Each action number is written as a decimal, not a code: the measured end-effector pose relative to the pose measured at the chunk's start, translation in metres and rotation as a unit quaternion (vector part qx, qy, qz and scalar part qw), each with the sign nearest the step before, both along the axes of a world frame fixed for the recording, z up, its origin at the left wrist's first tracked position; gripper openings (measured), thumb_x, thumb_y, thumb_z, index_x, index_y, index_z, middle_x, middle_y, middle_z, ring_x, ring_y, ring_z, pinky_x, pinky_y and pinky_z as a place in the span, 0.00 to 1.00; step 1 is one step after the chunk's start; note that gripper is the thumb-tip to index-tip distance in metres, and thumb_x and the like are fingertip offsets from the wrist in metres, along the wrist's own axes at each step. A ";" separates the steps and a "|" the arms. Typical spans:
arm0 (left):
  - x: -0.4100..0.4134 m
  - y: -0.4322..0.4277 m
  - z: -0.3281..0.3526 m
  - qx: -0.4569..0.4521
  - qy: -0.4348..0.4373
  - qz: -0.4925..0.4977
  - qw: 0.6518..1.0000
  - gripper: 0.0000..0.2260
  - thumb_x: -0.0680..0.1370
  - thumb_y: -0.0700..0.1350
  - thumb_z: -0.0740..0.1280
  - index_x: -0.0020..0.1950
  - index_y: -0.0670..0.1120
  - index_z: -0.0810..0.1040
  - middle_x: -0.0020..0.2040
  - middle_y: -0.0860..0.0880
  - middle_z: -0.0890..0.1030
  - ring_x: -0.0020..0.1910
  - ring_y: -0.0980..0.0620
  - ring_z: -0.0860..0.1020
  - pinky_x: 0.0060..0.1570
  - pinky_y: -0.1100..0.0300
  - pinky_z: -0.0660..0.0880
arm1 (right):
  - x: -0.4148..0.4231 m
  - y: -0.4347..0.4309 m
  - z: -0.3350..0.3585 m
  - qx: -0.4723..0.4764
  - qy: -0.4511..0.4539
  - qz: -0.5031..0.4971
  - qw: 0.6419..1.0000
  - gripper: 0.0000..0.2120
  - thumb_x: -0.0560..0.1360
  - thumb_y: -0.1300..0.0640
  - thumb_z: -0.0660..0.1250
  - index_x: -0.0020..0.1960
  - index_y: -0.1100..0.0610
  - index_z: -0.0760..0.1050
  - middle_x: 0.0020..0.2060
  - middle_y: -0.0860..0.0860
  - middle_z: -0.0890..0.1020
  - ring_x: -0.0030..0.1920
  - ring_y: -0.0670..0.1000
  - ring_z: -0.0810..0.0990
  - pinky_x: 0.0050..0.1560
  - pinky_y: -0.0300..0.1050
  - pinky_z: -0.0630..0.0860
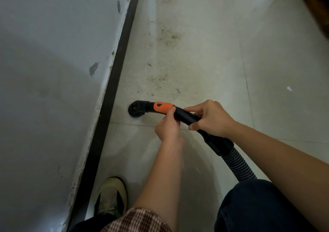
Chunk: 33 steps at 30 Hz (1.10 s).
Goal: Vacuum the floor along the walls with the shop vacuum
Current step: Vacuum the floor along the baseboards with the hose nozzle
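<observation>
The black vacuum wand has an orange collar and a round brush nozzle that sits on the tiled floor close to the dark baseboard. My right hand grips the wand's black tube from the right. My left hand holds the wand just behind the orange collar, thumb on top. A ribbed grey hose runs from the wand back toward my right knee.
The white wall fills the left side. Brown dirt specks lie on the pale floor tiles ahead of the nozzle. A white scrap lies at the right. My left shoe stands by the baseboard. A dark object occupies the top right corner.
</observation>
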<state>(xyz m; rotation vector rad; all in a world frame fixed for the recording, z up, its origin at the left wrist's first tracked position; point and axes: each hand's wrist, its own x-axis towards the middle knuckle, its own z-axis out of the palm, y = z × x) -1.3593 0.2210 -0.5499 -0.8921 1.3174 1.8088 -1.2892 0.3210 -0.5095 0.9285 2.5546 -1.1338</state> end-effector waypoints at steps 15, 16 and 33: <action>-0.052 -0.034 -0.006 0.004 0.015 0.012 1.000 0.04 0.74 0.39 0.73 0.44 0.40 0.80 0.45 0.43 0.85 0.43 0.53 0.84 0.40 0.65 0.80 | -0.047 -0.035 -0.014 0.002 0.046 0.034 0.998 0.23 0.67 0.60 0.75 0.58 0.42 0.82 0.39 0.50 0.86 0.38 0.48 0.82 0.42 0.45 0.80; -0.054 -0.035 -0.006 0.005 0.017 0.007 1.000 0.04 0.74 0.39 0.73 0.45 0.40 0.80 0.45 0.42 0.85 0.44 0.52 0.84 0.42 0.65 0.80 | -0.048 -0.036 -0.014 0.007 0.045 0.039 0.998 0.22 0.67 0.60 0.75 0.58 0.43 0.82 0.39 0.51 0.86 0.38 0.50 0.82 0.42 0.46 0.81; -0.046 -0.016 -0.001 0.039 0.012 -0.055 0.998 0.04 0.76 0.41 0.72 0.48 0.41 0.80 0.49 0.43 0.84 0.46 0.53 0.83 0.43 0.66 0.79 | -0.032 -0.029 -0.007 0.067 0.030 -0.015 0.997 0.14 0.68 0.61 0.73 0.52 0.48 0.83 0.30 0.51 0.80 0.28 0.47 0.76 0.33 0.42 0.75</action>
